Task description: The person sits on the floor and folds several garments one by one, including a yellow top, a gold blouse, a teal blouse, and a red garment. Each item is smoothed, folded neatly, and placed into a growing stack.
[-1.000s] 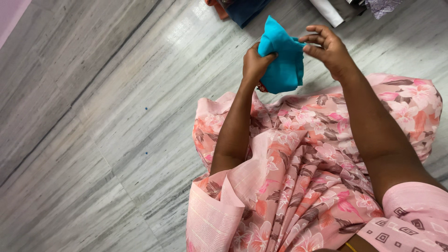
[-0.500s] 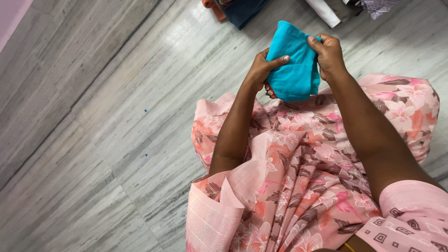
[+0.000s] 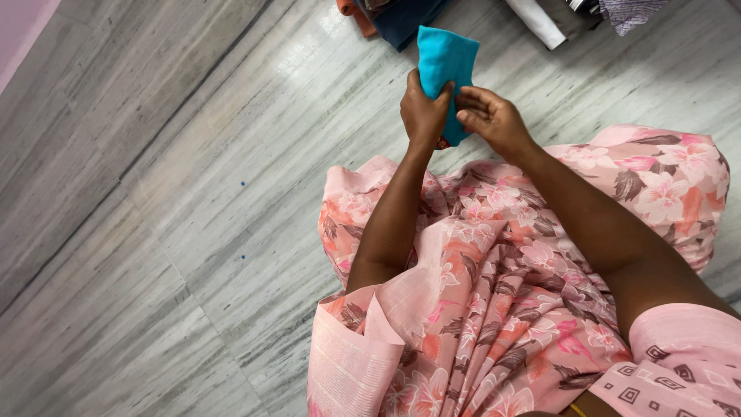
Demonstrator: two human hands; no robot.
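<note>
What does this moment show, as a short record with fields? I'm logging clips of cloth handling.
Setting: grey marble floor, seen from above
Person: seated, pink flowered garment over the lap
Left hand: grip closed on the blue cloth, thumb across its front
Right hand: fingers pinch the cloth's right edge
Cloth: folded narrow, held upright above the lap, a bit of red trim at its lower end
Nearby: pile of clothes on the floor beyond the hands, partly out of view

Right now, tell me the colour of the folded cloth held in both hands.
Plain turquoise blue folded cloth, with a small red patterned trim at its lower edge; head view.
</note>
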